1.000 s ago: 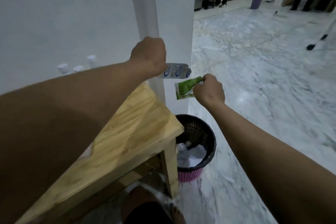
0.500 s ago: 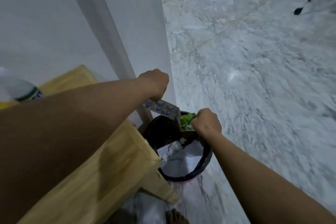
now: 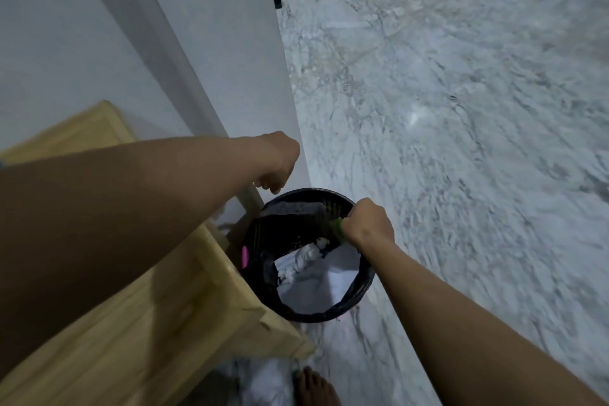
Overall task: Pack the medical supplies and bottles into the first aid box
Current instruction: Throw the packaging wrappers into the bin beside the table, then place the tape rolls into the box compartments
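Observation:
My right hand (image 3: 367,224) is shut on a crumpled green sachet (image 3: 337,228), holding it just inside the rim of a black mesh waste bin (image 3: 364,287) on the floor. Above the bin's far-left edge hangs my left hand (image 3: 280,165), fingers loosely curled downward with nothing in them. A blurred grey-white blister strip (image 3: 291,208) lies against the bin's inner wall just below that hand. The first aid box and the bottles are out of view.
The bin holds crumpled white paper (image 3: 313,273) and stands between a light wooden table (image 3: 158,313) on the left and a white pillar (image 3: 214,43) behind. Grey marble floor (image 3: 461,142) spreads to the right. My bare foot (image 3: 313,386) is at the bottom edge.
The view tipped down over the bin. Both hands dropped to its mouth; my left hand let go of the blister strip, which now lies inside. The green sachet stays in my right hand.

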{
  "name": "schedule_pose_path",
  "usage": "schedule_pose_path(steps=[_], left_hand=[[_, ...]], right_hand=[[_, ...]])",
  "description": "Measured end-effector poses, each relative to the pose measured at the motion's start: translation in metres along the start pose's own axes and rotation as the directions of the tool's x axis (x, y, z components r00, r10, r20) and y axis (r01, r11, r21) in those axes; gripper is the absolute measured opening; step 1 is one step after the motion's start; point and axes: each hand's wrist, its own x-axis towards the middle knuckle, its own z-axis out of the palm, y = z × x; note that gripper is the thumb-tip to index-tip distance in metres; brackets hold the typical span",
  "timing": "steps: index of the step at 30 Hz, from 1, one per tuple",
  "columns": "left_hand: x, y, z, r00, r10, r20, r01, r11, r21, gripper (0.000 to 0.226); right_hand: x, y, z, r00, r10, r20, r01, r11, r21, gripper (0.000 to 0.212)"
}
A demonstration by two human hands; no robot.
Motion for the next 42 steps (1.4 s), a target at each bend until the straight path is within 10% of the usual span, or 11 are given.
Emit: schedule_pose_path(steps=[19,34,42], left_hand=[[-0.165,-0.037,-0.027,0.942,-0.074,-0.327,-0.022,0.96,-0.28,0.026],[-0.442,-0.123,0.082,0.604,-0.506,-0.617,0.123,0.823,-0.554,0.035],[-0.53,-0.148,0.18,0.39,-0.714,-0.581,0.263,0.692,-0.673,0.029]], right_hand=[[-0.096,-0.108,-0.095,0.94,-0.342,-0.004,0.34,0.934,-0.112,0.011],[-0.302,-0.25,-0.101,0.666,-0.746,-0.018,0.735,0.66,-0.157,0.04],[-0.377,-0.283,-0.038,0.493,-0.839,0.231,0.865,0.444,-0.233,0.034]])
